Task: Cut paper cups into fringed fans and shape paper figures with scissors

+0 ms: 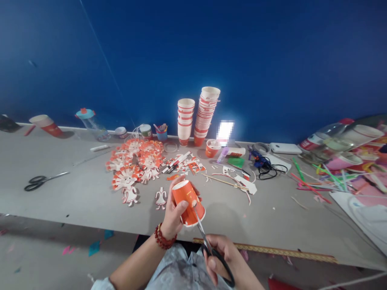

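Note:
My left hand (174, 209) is wrapped round an orange paper cup (185, 197), which I hold tilted above the table's front edge with its wide rim toward me. Black-handled scissors (208, 245) are in my right hand (222, 253), with fingers through the handle loops. Their blades reach up to the cup's wall and rim; whether they have cut into it I cannot tell. On the table just left of the cup lies a small white cut-out figure of a dress with arms (161, 198). Farther left is a pile of orange-and-white paper dolls (133, 161).
Two tall stacks of paper cups (185, 121) stand by the blue wall. Paper scraps (184, 163), a wooden stick (226, 182) and a glue gun (258, 159) lie mid-table. A second pair of scissors (40, 181) rests at left; colourful straws and bottles (317, 139) crowd the right.

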A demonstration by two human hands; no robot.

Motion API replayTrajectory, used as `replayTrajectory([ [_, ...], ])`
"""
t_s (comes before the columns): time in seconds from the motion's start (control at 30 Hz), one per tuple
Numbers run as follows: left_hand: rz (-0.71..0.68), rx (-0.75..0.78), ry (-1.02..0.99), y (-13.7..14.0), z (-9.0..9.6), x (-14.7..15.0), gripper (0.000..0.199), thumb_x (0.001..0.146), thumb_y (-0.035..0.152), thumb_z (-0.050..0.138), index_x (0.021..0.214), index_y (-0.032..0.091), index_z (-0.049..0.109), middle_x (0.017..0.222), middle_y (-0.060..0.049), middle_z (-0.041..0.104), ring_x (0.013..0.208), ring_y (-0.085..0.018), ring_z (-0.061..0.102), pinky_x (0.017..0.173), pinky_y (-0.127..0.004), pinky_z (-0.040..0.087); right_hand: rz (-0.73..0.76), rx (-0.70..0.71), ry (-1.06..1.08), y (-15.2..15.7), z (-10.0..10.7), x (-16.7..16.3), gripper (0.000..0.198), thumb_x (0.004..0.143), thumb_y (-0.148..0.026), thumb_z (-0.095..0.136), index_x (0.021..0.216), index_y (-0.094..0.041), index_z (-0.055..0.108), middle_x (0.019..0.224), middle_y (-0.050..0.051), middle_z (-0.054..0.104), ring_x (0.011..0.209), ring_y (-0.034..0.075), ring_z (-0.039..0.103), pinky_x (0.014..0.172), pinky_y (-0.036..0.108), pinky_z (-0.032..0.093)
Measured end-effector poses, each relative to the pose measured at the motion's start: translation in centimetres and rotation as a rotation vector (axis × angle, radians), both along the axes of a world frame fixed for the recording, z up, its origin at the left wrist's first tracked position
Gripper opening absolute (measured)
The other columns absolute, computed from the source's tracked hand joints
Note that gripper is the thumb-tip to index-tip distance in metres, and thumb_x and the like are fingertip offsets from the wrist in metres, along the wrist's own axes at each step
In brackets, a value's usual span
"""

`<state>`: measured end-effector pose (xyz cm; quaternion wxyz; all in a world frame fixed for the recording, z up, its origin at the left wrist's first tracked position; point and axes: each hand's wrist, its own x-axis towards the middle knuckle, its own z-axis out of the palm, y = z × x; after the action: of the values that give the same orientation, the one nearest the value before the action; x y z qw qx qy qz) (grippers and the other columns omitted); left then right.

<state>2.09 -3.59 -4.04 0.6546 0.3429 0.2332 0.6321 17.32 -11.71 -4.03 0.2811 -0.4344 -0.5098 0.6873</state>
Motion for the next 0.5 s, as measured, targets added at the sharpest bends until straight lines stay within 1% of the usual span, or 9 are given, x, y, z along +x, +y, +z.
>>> replayTrajectory([
  [0.2, 0.003, -0.001, -0.009, 0.09, 0.31, 0.05, 0.073, 0.072, 0.045, 0.074, 0.134, 0.027, 0.04, 0.102, -0.009, 0.065, 0.094, -0.026, 0.065, 0.076, -0.038, 0.055, -0.018, 0.02, 0.018, -0.08, 0.64, -0.2, 0.066, 0.064, -0.084, 0.057, 0.067, -0.018, 0.048, 0.042, -0.005, 0.048, 0.036, 0.006, 0.033, 0.042, 0.019, 0.022],
  [0.27, 0.0, -0.001, 0.002, 0.12, 0.37, 0.04, 0.072, 0.072, 0.046, 0.073, 0.133, 0.026, 0.041, 0.102, -0.008, 0.065, 0.093, -0.025, 0.065, 0.077, -0.038, 0.055, -0.017, 0.02, 0.039, -0.09, 0.75, -0.23, 0.066, 0.064, -0.084, 0.058, 0.066, -0.018, 0.048, 0.043, -0.005, 0.048, 0.036, 0.006, 0.033, 0.041, 0.019, 0.023],
  [0.4, -0.021, 0.005, 0.027, 0.14, 0.31, -0.01, 0.07, 0.072, 0.048, 0.073, 0.131, 0.026, 0.042, 0.098, -0.008, 0.066, 0.091, -0.025, 0.065, 0.077, -0.038, 0.054, -0.013, 0.02, 0.055, -0.04, 0.59, -0.24, 0.066, 0.063, -0.083, 0.059, 0.067, -0.018, 0.049, 0.043, -0.005, 0.049, 0.036, 0.006, 0.034, 0.042, 0.019, 0.025],
  [0.5, -0.016, 0.003, 0.03, 0.12, 0.25, -0.03, 0.07, 0.072, 0.048, 0.073, 0.131, 0.026, 0.042, 0.099, -0.007, 0.066, 0.089, -0.024, 0.065, 0.077, -0.038, 0.054, -0.019, 0.03, 0.061, -0.02, 0.34, -0.25, 0.065, 0.063, -0.083, 0.059, 0.066, -0.018, 0.049, 0.042, -0.005, 0.048, 0.035, 0.006, 0.034, 0.04, 0.019, 0.024],
])
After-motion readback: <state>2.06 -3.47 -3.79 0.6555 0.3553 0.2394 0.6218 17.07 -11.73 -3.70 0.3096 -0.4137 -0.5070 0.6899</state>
